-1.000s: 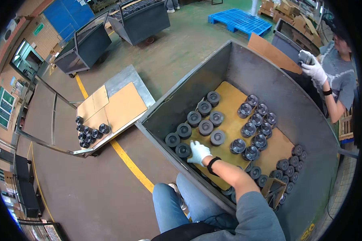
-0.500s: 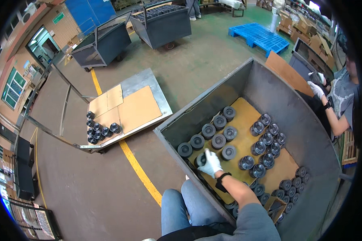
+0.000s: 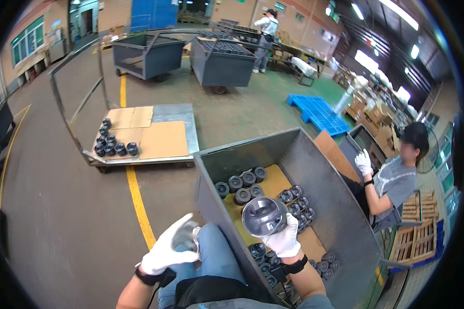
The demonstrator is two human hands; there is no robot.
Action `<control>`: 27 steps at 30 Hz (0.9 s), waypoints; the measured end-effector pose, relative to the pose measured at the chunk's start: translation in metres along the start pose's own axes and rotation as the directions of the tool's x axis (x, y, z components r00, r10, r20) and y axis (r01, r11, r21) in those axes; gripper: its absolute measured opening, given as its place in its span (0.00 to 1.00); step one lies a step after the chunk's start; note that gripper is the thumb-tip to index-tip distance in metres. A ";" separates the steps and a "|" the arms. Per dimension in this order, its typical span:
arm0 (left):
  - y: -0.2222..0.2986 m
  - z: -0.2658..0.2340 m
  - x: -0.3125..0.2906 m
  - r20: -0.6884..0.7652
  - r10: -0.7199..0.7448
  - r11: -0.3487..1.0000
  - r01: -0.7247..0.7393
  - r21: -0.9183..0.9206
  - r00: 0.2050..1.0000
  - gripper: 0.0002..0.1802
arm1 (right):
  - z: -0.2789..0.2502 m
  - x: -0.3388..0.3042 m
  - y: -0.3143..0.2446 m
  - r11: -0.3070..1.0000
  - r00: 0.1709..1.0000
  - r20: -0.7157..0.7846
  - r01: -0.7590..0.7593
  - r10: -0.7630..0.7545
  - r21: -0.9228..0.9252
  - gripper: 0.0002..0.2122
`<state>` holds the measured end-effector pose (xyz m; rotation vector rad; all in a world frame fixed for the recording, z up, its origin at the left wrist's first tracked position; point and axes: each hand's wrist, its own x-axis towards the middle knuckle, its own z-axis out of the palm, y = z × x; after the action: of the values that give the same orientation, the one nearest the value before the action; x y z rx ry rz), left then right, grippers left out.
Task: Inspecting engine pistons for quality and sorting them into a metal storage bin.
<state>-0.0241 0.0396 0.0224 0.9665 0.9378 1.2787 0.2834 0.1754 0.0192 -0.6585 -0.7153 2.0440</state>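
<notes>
My right hand (image 3: 285, 239), in a white glove, grips a dark grey engine piston (image 3: 264, 216) and holds it up over the near left part of a grey metal bin (image 3: 314, 154). The piston's hollow underside, with its inner bosses, faces me. To the left of the bin, above my thighs, my gloved left hand (image 3: 174, 243) is open and holds nothing, its fingers apart and curved. Inside the bin, several pistons (image 3: 248, 178) stand in rows on a yellowish sheet. Another group of pistons (image 3: 296, 208) sits to their right, hollow ends up. More lie at the near end, partly hidden by my right arm.
A flat trolley (image 3: 178, 110) with cardboard sheets and several pistons (image 3: 120, 149) stands at left. Two grey wheeled bins (image 3: 147, 56) and a blue pallet (image 3: 319, 114) are farther back. A co-worker (image 3: 397, 177) sits at right beside the bin; another person (image 3: 266, 38) stands far off.
My right hand has lifted a piston from the left side of the bin and brought it up close. My left hand has come into view from the lower edge. The head view has tilted up.
</notes>
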 end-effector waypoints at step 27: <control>-0.019 -0.001 -0.062 -0.003 0.115 0.031 -0.007 -1.000 0.993 0.42 | -0.006 -0.017 0.118 -0.104 0.333 -0.135 -0.110 0.933 -0.988 0.31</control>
<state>-0.0226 -0.0231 0.0062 -0.1749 -0.2976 1.5202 0.2320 0.1063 -0.0638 -1.0337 -2.8600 2.4985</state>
